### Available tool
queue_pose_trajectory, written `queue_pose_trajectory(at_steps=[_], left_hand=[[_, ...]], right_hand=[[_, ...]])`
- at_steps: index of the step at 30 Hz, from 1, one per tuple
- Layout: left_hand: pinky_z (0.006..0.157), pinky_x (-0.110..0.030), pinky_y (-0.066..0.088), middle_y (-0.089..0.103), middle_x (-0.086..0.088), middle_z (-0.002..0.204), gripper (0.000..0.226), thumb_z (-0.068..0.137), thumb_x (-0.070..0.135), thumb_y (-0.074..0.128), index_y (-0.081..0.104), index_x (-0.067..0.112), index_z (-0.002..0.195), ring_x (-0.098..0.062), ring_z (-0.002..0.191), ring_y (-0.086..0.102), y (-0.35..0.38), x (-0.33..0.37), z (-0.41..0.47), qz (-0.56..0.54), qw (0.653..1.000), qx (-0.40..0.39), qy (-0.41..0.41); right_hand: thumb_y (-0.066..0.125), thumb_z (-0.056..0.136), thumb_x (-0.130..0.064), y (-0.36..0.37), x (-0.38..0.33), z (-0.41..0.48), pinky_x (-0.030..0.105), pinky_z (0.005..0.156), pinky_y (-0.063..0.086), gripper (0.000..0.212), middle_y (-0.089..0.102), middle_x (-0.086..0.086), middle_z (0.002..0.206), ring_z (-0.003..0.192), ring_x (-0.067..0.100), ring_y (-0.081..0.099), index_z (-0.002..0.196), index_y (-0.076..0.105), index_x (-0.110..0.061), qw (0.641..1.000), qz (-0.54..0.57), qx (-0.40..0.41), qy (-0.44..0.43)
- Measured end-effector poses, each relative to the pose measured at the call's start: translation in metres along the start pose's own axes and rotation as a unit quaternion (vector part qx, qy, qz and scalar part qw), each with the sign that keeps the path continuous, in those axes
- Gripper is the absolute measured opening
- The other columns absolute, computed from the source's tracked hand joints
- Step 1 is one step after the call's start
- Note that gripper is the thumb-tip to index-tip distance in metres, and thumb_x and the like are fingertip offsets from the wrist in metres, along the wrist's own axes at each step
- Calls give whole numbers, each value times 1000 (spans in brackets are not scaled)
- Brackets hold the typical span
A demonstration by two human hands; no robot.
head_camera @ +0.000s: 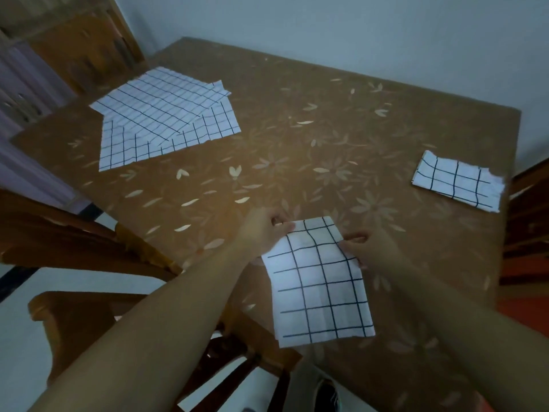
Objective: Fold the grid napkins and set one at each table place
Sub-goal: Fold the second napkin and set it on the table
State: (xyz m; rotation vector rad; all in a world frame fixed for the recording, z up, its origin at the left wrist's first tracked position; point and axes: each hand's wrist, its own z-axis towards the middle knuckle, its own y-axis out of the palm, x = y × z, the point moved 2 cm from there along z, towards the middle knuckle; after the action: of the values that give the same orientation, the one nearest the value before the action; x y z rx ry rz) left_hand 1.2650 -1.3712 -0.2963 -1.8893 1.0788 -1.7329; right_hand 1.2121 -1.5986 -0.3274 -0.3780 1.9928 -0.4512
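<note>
Fingers (284,226) of left hand (263,231) pinch the napkin's (318,281) far-left corner, and right hand (370,248) pinches its right edge. Both curl on the cloth, likely squaring the fold for the near place on the table (326,129). Right of it, well apart, lies a second napkin (457,181), folded and set. Far left of it is the stack (166,114), unfolded and yet to do.

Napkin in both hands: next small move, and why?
Probably set the napkin down flat at this near place on the table and let go. It already looks folded; the left hand pinches its far corner, the right hand its right edge. Another folded napkin lies at the right edge, and the unfolded pile waits far left.
</note>
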Motion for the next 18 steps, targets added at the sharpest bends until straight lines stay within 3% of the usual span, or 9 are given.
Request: queue_pose_trajectory(at_steps=[2, 4, 5, 7, 9, 13, 15, 18], left_hand=[[59, -8, 37, 63, 14, 77, 17, 95, 31, 59, 73, 23, 99, -1, 68, 54, 6, -3, 5, 34, 999, 28, -3], [85, -27, 49, 69, 10, 103, 26, 96, 38, 50, 68, 28, 113, -11, 95, 62, 14, -8, 9, 105, 992, 71, 16], [96, -36, 47, 66, 8, 116, 32, 95, 41, 48, 63, 31, 121, -15, 109, 59, 20, -9, 9, 148, 985, 78, 37], [111, -42, 33, 54, 5, 138, 44, 97, 44, 45, 50, 33, 139, -21, 132, 43, 36, -4, 4, 206, 976, 34, 64], [119, -42, 19, 33, 4, 156, 50, 100, 46, 38, 36, 33, 148, -21, 145, 23, 56, -1, 1, 233, 968, -55, 69], [120, -46, -4, -8, 1, 164, 60, 102, 52, 21, 4, 32, 156, -20, 150, -11, 88, -3, 3, 302, 939, -161, 43], [121, -48, -6, -14, -1, 163, 62, 102, 52, 18, -2, 30, 156, -23, 150, -15, 98, -7, 2, 314, 934, -163, 40], [121, -46, -8, -15, -5, 163, 60, 103, 49, 14, -4, 26, 156, -24, 149, -18, 108, -10, 4, 328, 934, -125, 58]], right_hand=[[70, 86, -17, 2, 9, 4, 27, 57, 49, 18, 59, -1, 68, 58, 13, 54, 104, 66, -17, 1000, -10, 10, -8], [66, 87, -15, 0, 13, 7, 29, 61, 49, 23, 59, 4, 72, 61, 15, 54, 110, 64, -15, 999, -21, 39, -14], [63, 88, -15, -1, 14, 8, 27, 60, 49, 25, 61, 3, 73, 62, 16, 56, 113, 63, -15, 998, -37, 55, -15], [60, 89, -16, -2, 16, 13, 24, 55, 45, 28, 62, -2, 74, 64, 15, 59, 118, 60, -18, 994, -74, 76, -14], [56, 90, -17, -1, 19, 16, 26, 60, 47, 28, 60, -3, 71, 67, 18, 60, 118, 58, -18, 992, -95, 83, -16], [51, 91, -17, 1, 25, 18, 35, 67, 48, 4, 52, -4, 69, 74, 25, 59, 95, 50, -19, 982, -160, 100, -29], [50, 91, -17, 3, 27, 19, 39, 71, 51, 11, 58, 6, 96, 87, 29, 60, 102, 50, -16, 969, -212, 107, -65], [47, 93, -24, 11, 35, 26, 43, 96, 45, 45, 42, 6, 145, 123, 29, 50, 138, 45, -15, 921, -343, 92, -162]])
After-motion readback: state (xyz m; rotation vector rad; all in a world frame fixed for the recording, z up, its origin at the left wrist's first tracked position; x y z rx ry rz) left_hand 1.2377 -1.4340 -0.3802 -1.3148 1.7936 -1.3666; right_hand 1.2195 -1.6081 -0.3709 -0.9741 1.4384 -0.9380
